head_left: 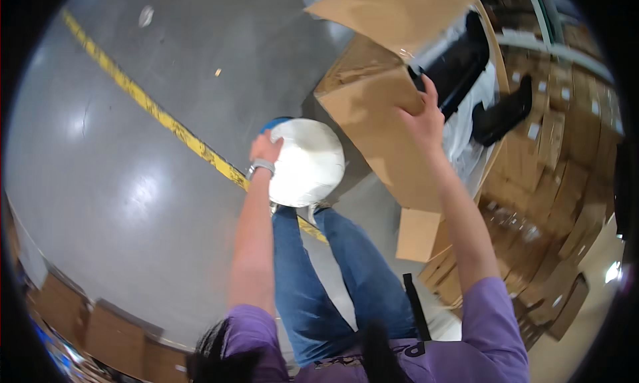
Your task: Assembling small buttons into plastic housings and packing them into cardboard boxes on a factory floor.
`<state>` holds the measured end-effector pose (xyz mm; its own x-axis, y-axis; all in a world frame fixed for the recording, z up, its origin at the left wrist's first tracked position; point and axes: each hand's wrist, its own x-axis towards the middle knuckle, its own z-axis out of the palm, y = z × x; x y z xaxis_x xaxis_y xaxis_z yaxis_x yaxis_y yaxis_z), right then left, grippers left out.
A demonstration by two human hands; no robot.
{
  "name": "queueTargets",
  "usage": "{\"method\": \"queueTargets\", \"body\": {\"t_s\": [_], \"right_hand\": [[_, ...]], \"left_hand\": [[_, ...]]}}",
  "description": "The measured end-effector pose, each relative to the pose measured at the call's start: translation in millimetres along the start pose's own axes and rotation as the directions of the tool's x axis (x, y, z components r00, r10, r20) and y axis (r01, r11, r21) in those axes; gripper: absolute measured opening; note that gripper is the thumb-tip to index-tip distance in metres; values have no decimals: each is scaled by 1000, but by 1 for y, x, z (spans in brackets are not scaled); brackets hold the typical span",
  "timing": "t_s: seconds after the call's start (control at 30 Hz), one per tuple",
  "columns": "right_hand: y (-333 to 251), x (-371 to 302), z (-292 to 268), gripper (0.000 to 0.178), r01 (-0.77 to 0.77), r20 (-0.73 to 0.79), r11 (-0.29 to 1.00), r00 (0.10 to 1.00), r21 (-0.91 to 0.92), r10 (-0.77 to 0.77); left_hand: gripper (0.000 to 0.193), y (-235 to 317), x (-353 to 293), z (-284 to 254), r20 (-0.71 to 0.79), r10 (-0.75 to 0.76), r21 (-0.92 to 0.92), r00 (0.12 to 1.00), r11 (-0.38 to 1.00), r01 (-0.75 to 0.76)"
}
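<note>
My left hand (264, 148) grips the left rim of a white round thing (309, 163) with a flat, slightly creased top, held in front of my shins. Something blue (277, 123) peeks out behind its upper left edge. What kind of thing it is, I cannot tell. On the right, my right hand (426, 117) holds the edge of a cardboard flap (373, 110), thumb on its outer face and fingers over the edge. The flap belongs to a large open box (426, 183). Inside the box lie a black plastic part (459, 63) and clear plastic wrapping (459, 143).
A second black part (504, 113) sticks out over the box's right side. Stacked cartons (559, 157) stand farther right. A yellow line (160, 117) crosses the grey floor (133, 203). More cardboard boxes (113, 336) sit at the lower left.
</note>
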<state>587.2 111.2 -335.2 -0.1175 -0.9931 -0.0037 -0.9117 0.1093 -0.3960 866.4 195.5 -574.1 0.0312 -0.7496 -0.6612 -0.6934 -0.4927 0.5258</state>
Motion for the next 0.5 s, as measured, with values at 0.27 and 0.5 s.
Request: {"method": "queueTargets", "body": {"t_s": [0.27, 0.5], "right_hand": [[19, 6, -23, 78, 38, 160, 989, 985, 140, -61], [56, -14, -54, 71, 226, -175, 875, 971, 428, -166]], "left_hand": [[45, 21, -57, 83, -57, 21, -203, 998, 979, -32], [21, 179, -107, 4, -13, -217, -808, 976, 577, 118]]}}
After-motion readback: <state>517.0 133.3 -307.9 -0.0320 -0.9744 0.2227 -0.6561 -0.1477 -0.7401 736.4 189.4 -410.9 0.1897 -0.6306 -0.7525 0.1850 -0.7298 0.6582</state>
